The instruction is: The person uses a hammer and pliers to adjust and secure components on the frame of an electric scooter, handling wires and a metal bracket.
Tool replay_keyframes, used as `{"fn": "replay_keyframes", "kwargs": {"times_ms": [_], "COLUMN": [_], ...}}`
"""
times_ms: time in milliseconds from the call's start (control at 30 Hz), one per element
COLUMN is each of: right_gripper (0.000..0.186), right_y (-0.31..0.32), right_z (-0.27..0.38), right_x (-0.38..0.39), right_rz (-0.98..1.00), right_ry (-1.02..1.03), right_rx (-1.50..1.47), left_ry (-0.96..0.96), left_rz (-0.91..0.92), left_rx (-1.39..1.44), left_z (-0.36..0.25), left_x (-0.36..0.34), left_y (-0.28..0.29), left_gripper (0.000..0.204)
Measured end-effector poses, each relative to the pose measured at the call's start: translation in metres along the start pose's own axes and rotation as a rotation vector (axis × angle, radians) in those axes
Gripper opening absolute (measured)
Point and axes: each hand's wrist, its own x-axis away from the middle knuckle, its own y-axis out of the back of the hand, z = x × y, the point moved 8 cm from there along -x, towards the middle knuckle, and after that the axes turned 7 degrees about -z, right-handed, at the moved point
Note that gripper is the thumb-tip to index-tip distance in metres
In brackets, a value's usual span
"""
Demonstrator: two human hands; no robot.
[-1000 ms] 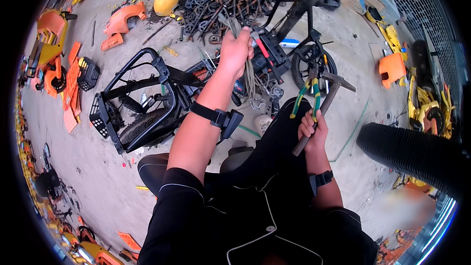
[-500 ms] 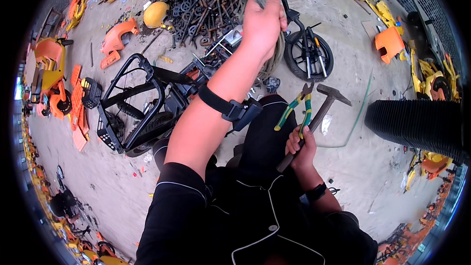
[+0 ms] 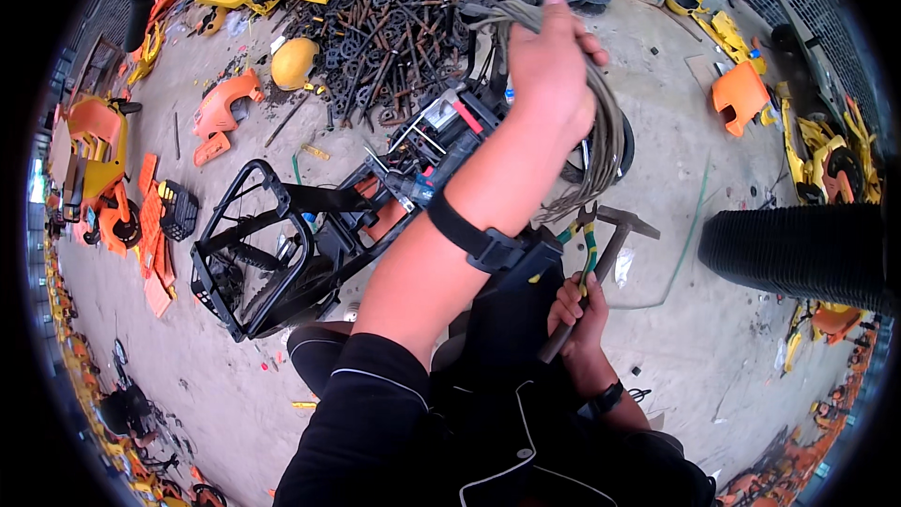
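My left hand (image 3: 554,66), reaching out ahead on an outstretched arm, is closed round a looped bundle of grey cord (image 3: 610,136). The loops hang to the right of the wrist and partly cover a black wheel behind them. Lower down, my right hand (image 3: 580,314) is closed round a hammer (image 3: 629,222) and a pair of green-and-yellow pliers (image 3: 590,249) together. The hammer's head points up and away from me. My left forearm and the cord hide part of the pliers. Left of my arm stands a stripped black vehicle frame (image 3: 293,258).
A heap of rusty metal parts (image 3: 394,33) lies ahead, with a yellow helmet-like shell (image 3: 295,64) at its left edge. Orange body panels (image 3: 227,103) are scattered at left. A ribbed black column-like object (image 3: 793,253) juts in from the right. A thin green strip (image 3: 694,221) lies on the floor.
My left hand has swung right and slightly down with the cord, which now covers more of the wheel. The right hand keeps its hold and has dropped slightly in view.
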Motion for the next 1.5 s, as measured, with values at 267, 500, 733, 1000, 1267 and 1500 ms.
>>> {"fn": "replay_keyframes", "kwargs": {"times_ms": [267, 500, 733, 1000, 1267, 1500], "right_gripper": [0.026, 0.026, 0.022, 0.024, 0.027, 0.023], "right_y": [-0.009, -0.029, -0.095, -0.101, -0.064, -0.029], "right_z": [-0.001, 0.002, -0.042, -0.129, -0.152, -0.164], "right_x": [-0.015, -0.036, -0.056, -0.078, -0.039, 0.000], "right_rz": [0.065, 0.117, 0.418, 0.537, 0.567, 0.538], "right_ry": [-0.108, -0.033, -0.185, -0.471, -0.680, -0.679], "right_rx": [-0.054, 0.182, 0.626, 0.957, 0.964, 0.873], "left_ry": [-0.032, 0.422, 0.217, 0.022, -0.202, -0.119], "left_rz": [-0.151, -0.309, -0.448, -0.328, -0.336, -0.197], "left_rx": [-0.459, -0.698, -0.629, -0.532, -0.142, -0.070], "left_z": [-0.064, -0.040, -0.173, -0.215, -0.194, -0.146], "left_x": [-0.131, 0.036, 0.187, 0.262, 0.313, 0.351], "left_y": [0.248, 0.458, 0.457, 0.542, 0.502, 0.461], "left_gripper": [0.060, 0.074, 0.042, 0.048, 0.043, 0.039]}}
